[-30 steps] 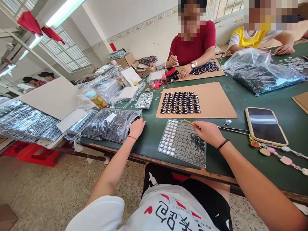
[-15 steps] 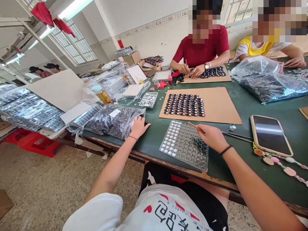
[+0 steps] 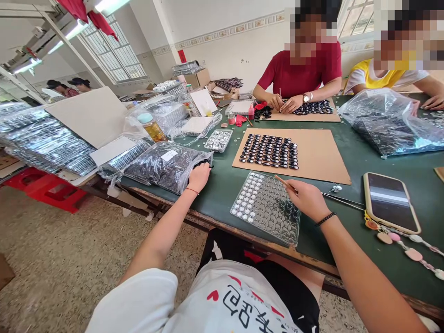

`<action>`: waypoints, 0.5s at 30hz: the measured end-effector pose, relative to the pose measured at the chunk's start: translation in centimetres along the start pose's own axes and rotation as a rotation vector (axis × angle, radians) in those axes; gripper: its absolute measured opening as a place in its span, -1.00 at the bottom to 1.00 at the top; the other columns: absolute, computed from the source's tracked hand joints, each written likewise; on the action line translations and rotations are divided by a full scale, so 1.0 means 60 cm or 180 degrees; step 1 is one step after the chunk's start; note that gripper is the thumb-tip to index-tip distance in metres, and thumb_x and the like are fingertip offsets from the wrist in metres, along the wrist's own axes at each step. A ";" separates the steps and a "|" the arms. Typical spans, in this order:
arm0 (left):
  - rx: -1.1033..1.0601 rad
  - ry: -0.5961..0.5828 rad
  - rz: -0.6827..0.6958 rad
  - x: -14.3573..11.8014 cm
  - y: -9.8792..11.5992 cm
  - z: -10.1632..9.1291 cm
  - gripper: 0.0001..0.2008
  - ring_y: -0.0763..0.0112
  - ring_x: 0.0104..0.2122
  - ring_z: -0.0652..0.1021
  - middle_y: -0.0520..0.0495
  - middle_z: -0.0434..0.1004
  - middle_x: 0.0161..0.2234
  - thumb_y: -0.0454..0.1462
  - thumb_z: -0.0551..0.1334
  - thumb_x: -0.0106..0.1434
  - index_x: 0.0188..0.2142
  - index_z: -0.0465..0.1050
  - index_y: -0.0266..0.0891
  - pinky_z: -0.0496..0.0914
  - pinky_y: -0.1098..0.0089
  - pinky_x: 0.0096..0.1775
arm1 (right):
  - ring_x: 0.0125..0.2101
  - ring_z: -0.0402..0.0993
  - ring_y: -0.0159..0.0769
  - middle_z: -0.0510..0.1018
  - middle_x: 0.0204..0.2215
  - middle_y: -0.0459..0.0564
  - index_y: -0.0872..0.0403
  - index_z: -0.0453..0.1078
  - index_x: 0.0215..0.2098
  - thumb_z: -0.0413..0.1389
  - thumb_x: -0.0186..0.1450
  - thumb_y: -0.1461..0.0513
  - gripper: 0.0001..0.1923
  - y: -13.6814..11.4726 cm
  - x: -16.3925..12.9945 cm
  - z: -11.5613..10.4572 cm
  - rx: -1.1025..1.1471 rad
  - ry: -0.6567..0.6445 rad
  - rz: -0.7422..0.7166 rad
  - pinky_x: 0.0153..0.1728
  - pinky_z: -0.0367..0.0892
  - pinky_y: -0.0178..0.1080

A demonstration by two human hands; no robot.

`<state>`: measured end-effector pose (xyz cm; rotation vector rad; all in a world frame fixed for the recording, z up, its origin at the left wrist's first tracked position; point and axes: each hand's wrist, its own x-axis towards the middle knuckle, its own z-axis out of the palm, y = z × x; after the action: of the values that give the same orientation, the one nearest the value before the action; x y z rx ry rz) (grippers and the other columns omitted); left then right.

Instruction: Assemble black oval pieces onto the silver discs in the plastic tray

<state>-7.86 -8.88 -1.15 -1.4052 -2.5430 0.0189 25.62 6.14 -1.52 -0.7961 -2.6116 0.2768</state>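
At the mouth of a clear plastic bag (image 3: 157, 164) full of black pieces is my left hand (image 3: 199, 177). Its fingers are closed against a dark bit at the opening, and the fingertips are partly hidden. My right hand (image 3: 307, 198) grips a thin wooden stick (image 3: 285, 183), its tip over a clear tray (image 3: 265, 208) of round pockets. White round pieces (image 3: 247, 196) fill the tray's left columns. Behind the tray, a cardboard sheet (image 3: 315, 155) carries rows of black oval pieces with pale centres (image 3: 268, 151). Metal tweezers (image 3: 343, 200) lie beside my right hand.
A phone (image 3: 391, 203) with a beaded strap lies at right. A small box of white pieces (image 3: 218, 140) stands behind the bag, with a jar (image 3: 152, 127) and stacked trays (image 3: 45, 138) to the left. Across the table a co-worker's hands (image 3: 286, 104) work near a large plastic bag (image 3: 391, 122).
My left hand's thumb, spread out before, has drawn in, and the fingers have closed at the bag's mouth. The right hand keeps its place over the tray. The camera view has shifted slightly.
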 end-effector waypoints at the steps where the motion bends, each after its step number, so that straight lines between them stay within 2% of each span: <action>1: -0.0019 0.0036 -0.0039 0.004 -0.004 -0.004 -0.72 0.20 -0.26 0.42 -0.22 0.38 -0.25 -0.20 -0.11 0.28 -0.19 0.27 -0.28 0.23 0.31 -0.30 | -0.51 0.36 -0.33 0.48 -0.49 -0.06 0.06 0.35 -0.32 -0.12 0.24 0.22 -0.79 -0.001 0.000 0.000 0.0015 -0.0004 -0.0015 -0.56 0.04 -0.35; 4: -0.0359 0.0204 -0.0172 0.014 -0.007 -0.017 -0.75 0.22 -0.27 0.42 -0.18 0.40 -0.27 -0.20 -0.08 0.27 -0.23 0.28 -0.26 0.24 0.31 -0.30 | -0.49 0.36 -0.34 0.48 -0.47 -0.07 0.05 0.34 -0.32 -0.12 0.24 0.23 -0.79 -0.005 0.000 -0.001 0.0065 0.0008 -0.0019 -0.54 0.06 -0.36; 6: -0.1231 0.0348 -0.0397 0.018 0.003 -0.027 -0.82 0.28 -0.31 0.42 -0.11 0.40 -0.35 -0.20 0.02 0.22 -0.30 0.30 -0.25 0.25 0.35 -0.31 | -0.49 0.36 -0.35 0.48 -0.47 -0.08 0.05 0.33 -0.32 -0.12 0.25 0.23 -0.80 -0.006 0.001 -0.002 0.0100 0.0016 -0.0021 -0.53 0.06 -0.36; 7: -0.2020 0.0355 -0.0606 0.021 0.012 -0.032 -0.86 0.34 -0.36 0.42 -0.07 0.39 -0.40 -0.22 0.09 0.18 -0.34 0.31 -0.24 0.26 0.39 -0.33 | -0.49 0.35 -0.36 0.47 -0.47 -0.08 0.05 0.33 -0.32 -0.12 0.25 0.22 -0.80 -0.005 0.001 -0.002 0.0123 0.0016 -0.0031 -0.53 0.06 -0.36; 10: -0.4715 -0.0054 -0.1318 0.033 0.048 -0.046 -0.88 0.55 -0.59 0.33 0.06 0.26 -0.57 -0.25 0.18 0.10 -0.44 0.28 -0.27 0.23 0.52 -0.51 | -0.56 0.28 -0.37 0.41 -0.57 -0.08 0.07 0.32 -0.41 -0.12 0.26 0.17 -0.76 -0.005 0.002 -0.003 0.0226 0.0064 -0.0033 -0.56 0.02 -0.35; 11: -0.5326 -0.0269 -0.1468 0.039 0.062 -0.050 -0.86 0.60 -0.65 0.27 0.09 0.21 -0.61 -0.25 0.16 0.12 -0.46 0.26 -0.28 0.21 0.55 -0.57 | -0.58 0.25 -0.37 0.37 -0.61 -0.08 0.08 0.31 -0.46 -0.12 0.27 0.14 -0.73 -0.006 0.002 -0.002 0.0308 0.0110 0.0003 -0.57 0.01 -0.34; 15: -0.6489 -0.0897 -0.1725 0.070 0.114 -0.056 -0.77 0.71 -0.72 0.20 0.09 0.20 -0.65 -0.27 0.01 0.23 -0.54 0.18 -0.32 0.18 0.64 -0.66 | -0.60 0.20 -0.39 0.28 -0.65 -0.09 0.11 0.30 -0.49 -0.21 0.30 0.04 -0.58 -0.030 -0.003 0.001 0.1335 0.0207 0.0152 -0.54 0.06 -0.34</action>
<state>-3.59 -2.05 2.10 -0.6235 -2.4838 -3.1534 24.84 4.53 -1.12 -0.7031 -2.3545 0.7675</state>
